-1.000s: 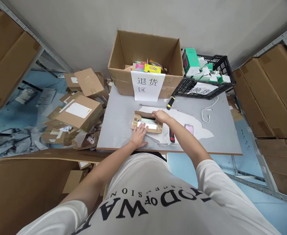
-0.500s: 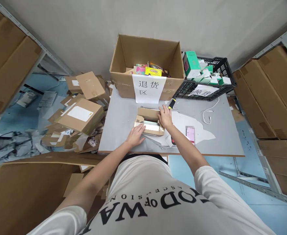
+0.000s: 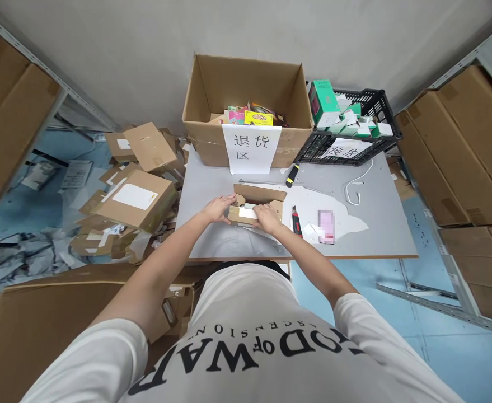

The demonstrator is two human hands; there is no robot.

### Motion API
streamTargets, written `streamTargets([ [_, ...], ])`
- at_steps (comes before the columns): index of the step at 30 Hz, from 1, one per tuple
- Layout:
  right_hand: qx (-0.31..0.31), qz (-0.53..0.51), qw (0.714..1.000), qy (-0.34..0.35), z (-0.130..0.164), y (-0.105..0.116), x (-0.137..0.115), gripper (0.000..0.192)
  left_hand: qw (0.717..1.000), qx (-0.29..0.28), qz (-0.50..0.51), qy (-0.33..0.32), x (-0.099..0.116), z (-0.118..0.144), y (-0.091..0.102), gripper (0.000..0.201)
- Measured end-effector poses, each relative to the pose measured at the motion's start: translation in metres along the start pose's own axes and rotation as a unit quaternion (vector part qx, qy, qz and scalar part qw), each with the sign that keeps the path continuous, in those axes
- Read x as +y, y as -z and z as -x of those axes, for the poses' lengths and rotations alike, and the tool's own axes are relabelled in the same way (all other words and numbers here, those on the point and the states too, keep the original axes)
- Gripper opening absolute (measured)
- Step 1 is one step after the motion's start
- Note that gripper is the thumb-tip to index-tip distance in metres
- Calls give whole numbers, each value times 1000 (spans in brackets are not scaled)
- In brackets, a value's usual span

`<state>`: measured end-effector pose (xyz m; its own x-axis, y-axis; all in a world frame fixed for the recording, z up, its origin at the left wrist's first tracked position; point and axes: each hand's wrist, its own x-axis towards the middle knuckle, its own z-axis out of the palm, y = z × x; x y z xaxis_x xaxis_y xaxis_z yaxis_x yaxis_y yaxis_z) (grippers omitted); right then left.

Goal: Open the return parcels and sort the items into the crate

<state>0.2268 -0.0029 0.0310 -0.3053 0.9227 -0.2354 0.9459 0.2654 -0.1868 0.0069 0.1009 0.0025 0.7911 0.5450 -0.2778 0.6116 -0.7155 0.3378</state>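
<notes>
A small cardboard box [image 3: 246, 217] sits on the grey table in front of me, its lid flap raised at the back. Inside it shows something pale with a whitish face, too small to make out. My left hand [image 3: 218, 209] grips the box's left end, fingers at the rear corner and thumb near the front. Curled over the front wall, right of the middle, is my right hand [image 3: 267, 218]; its fingertips are partly hidden. A red-and-black utility knife [image 3: 296, 221] lies just right of that hand, on white paper [image 3: 346, 223].
Behind stand a large carton [image 3: 204, 146] with colourful packets and a black crate [image 3: 390, 120] of green-white boxes. A yellow-black cutter [image 3: 292, 175], a white cable [image 3: 347, 193] and a pinkish blurred item [image 3: 326, 225] lie on the table. Opened cartons [image 3: 134, 196] pile up at left.
My left hand has moved up and left to the box's left end. My right hand has come down from the back right corner to the front wall, uncovering the red knife.
</notes>
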Motion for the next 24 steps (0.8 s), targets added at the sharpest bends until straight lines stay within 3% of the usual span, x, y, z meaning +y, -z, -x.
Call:
streamTargets([
  [4,8,41,999,-16,14,-4,-12,22,1000,7,2,9,-1,0,-1,99],
  [6,13,70,997,-2,23,-8,-17,20,1000,14,0,10,-1,0,-2,96],
  [10,23,98,994,41,36,-19,-15,32,999,27,-1,19,3,1,-5,93],
  [14,64,72,995,40,54,-39,-9,38,999,24,6,36,10,2,-8,93],
  [18,62,32,997,36,72,-60,-6,71,999,14,8,35,12,8,-7,93],
  [20,51,-1,998,47,74,-60,-2,74,1000,3,-4,31,13,11,-2,93],
  [24,40,-93,993,62,63,-33,14,45,998,33,-40,44,28,11,13,73],
])
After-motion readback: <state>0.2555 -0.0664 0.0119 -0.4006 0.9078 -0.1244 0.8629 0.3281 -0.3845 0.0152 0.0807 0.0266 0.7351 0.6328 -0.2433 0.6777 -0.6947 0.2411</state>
